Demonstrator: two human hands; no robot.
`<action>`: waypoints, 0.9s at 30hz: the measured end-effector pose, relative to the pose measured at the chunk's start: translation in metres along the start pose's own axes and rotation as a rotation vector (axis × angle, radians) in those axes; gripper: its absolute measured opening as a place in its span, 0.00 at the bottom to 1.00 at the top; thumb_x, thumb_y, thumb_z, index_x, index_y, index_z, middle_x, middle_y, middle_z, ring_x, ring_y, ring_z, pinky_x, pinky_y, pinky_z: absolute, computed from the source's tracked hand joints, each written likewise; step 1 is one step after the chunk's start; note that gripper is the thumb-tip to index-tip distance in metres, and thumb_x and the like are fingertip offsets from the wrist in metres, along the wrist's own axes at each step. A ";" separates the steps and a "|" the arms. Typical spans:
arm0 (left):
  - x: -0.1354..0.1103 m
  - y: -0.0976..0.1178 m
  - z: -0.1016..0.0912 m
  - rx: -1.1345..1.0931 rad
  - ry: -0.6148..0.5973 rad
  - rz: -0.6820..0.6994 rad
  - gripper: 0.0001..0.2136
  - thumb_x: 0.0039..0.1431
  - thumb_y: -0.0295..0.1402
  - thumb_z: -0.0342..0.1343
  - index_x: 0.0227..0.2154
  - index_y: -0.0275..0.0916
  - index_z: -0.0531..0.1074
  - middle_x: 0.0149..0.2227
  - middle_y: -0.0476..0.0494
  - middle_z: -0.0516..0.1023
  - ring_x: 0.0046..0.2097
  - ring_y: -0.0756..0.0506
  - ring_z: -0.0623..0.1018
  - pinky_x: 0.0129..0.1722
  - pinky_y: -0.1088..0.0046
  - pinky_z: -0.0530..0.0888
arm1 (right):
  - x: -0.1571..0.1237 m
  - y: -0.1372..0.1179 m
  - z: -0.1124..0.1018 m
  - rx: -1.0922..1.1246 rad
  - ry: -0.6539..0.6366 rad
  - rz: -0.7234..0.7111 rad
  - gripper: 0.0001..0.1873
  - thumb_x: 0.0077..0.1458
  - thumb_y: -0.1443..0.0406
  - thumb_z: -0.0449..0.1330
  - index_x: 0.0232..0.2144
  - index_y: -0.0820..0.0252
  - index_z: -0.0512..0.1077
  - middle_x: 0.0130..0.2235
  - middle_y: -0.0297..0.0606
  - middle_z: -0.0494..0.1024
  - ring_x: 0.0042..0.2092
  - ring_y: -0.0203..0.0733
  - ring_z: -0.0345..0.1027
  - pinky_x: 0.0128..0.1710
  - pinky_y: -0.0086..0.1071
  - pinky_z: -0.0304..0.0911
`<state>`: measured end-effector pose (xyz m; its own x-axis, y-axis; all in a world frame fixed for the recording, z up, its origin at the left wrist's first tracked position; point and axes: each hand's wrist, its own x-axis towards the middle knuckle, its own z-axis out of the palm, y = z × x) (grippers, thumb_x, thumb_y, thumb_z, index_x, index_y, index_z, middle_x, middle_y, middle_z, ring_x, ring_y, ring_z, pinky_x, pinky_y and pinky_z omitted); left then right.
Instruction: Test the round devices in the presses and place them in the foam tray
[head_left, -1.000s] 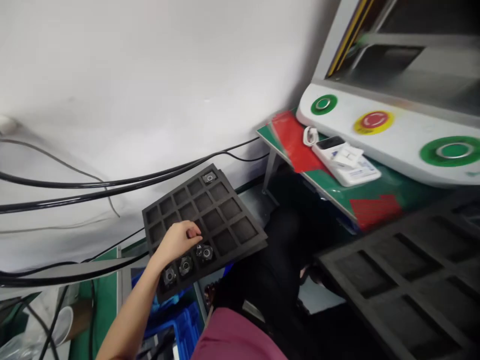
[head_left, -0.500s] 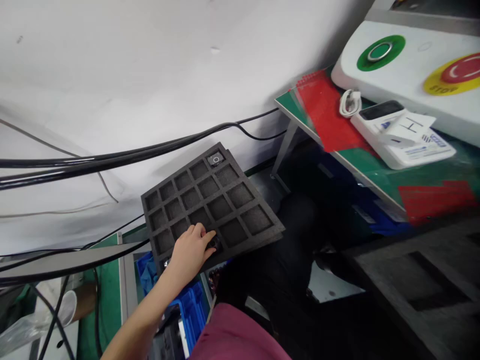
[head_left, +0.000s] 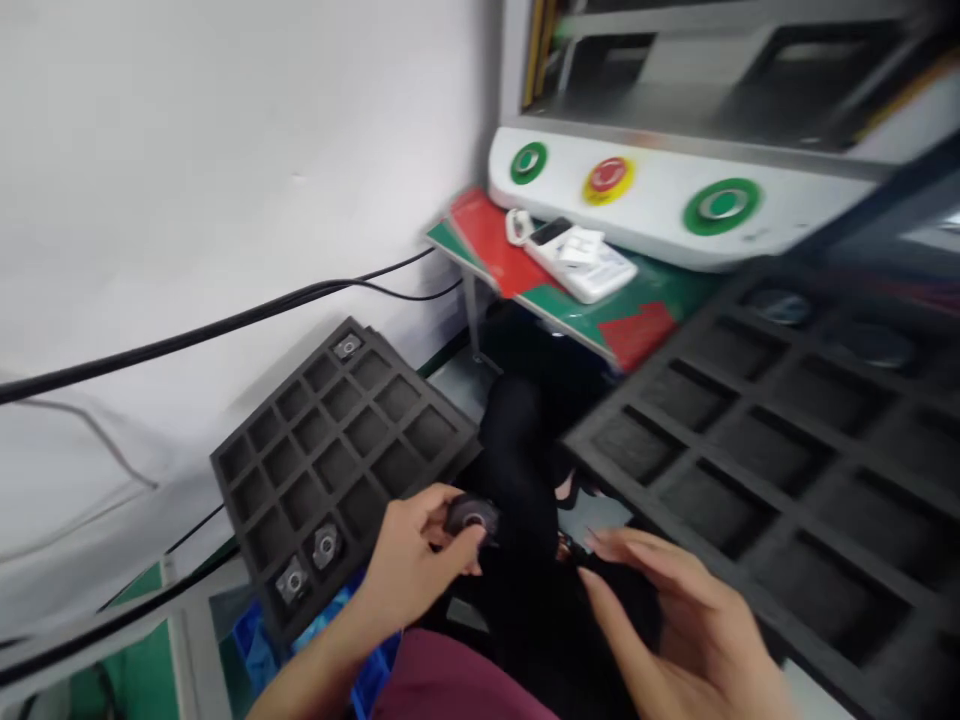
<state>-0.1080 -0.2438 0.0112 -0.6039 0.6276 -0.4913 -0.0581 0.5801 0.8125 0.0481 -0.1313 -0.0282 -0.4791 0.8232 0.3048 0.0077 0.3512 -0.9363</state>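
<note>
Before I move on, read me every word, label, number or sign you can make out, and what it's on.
"H": on the white card lying on the white box, slightly blurred.
White box: its other print is too blurred to read.
Yellow ring around the red button: lettering too blurred to read.
White panel: mark near its right end too blurred to read.
Dark part in the left hand: no readable text.
</note>
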 end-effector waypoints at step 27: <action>0.041 0.038 0.132 -0.551 -0.871 -0.108 0.18 0.41 0.39 0.70 0.34 0.35 0.77 0.28 0.49 0.74 0.29 0.52 0.72 0.29 0.80 0.69 | -0.010 -0.005 -0.069 -0.112 0.201 -0.184 0.26 0.50 0.84 0.57 0.49 0.59 0.66 0.42 0.40 0.74 0.40 0.37 0.73 0.39 0.28 0.74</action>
<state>-0.0297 -0.1278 -0.0194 0.1973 0.8717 -0.4486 -0.5660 0.4749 0.6739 0.1138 -0.1103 -0.0148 -0.2981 0.8093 0.5062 0.0387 0.5401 -0.8407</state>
